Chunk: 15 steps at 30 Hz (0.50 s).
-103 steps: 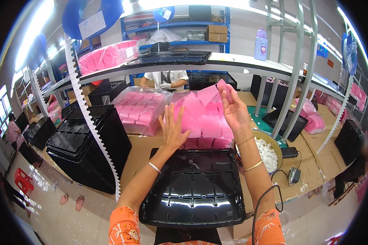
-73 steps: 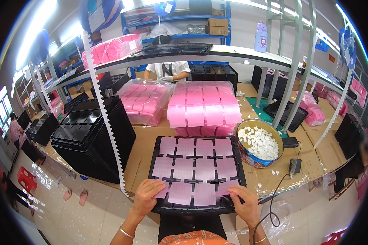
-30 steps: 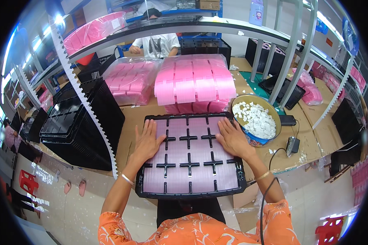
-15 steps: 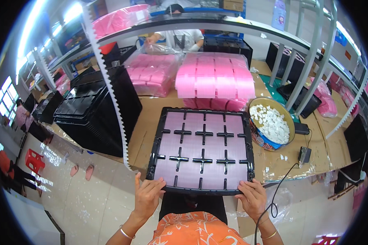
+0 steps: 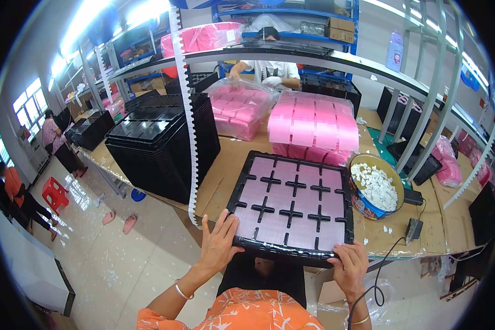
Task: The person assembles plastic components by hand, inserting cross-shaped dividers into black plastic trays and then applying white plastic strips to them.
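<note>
A black plastic tray (image 5: 291, 250) lies at the near edge of the table, tilted a little toward me. Glossy pink sheeting (image 5: 283, 224) fills it, and rows of black cross-shaped ridges stand up through the sheeting. My left hand (image 5: 219, 245) grips the tray's near left corner, fingers on the rim. At the near right corner my right hand (image 5: 351, 267) holds the rim, its fingers curled over the edge. Just beyond the tray rises a stack of pink slotted sheets (image 5: 313, 118), and right of it sits a round tin (image 5: 373, 209) full of white chips (image 5: 377, 187).
On the left stands a tall stack of black trays (image 5: 165, 148) behind a white notched strip (image 5: 190, 110). A bagged pink pile (image 5: 239, 107) is farther back, near a co-worker (image 5: 269, 74). A black cable (image 5: 377, 275) with an adapter (image 5: 414, 228) hangs at the right. Metal posts (image 5: 432, 99) rise there.
My view has shifted left, so the scene sits farther right and lower. My left hand has moved up along the tray's left corner, and the tray looks turned slightly.
</note>
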Tool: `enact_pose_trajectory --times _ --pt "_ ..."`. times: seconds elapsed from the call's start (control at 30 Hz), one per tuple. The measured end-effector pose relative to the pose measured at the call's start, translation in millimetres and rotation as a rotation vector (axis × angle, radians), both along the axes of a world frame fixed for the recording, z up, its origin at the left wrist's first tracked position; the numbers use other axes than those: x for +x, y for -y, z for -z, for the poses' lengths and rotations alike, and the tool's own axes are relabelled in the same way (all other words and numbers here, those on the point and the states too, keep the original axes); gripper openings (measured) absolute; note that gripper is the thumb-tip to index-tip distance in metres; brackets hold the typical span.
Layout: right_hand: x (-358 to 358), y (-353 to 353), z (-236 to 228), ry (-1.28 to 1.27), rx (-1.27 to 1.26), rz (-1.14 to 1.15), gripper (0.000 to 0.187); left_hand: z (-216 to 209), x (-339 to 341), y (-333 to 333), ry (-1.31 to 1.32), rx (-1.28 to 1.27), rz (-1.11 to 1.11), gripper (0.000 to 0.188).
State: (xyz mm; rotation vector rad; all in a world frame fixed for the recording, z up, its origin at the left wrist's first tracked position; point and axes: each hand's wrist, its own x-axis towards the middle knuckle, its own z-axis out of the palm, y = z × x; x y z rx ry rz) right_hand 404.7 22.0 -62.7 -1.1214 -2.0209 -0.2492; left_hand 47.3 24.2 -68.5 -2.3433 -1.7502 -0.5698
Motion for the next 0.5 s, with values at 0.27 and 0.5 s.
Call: enact_pose_trajectory --times 0.27,0.5 --pt "-15.9 -7.3 -46.1 -0.041 0.136 0.010 0.022 -15.7 13.1 -16.4 0.199 0.246 0.157 0.039" --pt "-41.9 -16.5 -85.2 -0.360 0.378 0.082 0.051 -100.6 -44.0 -20.1 0.398 0.683 0.022 0.021"
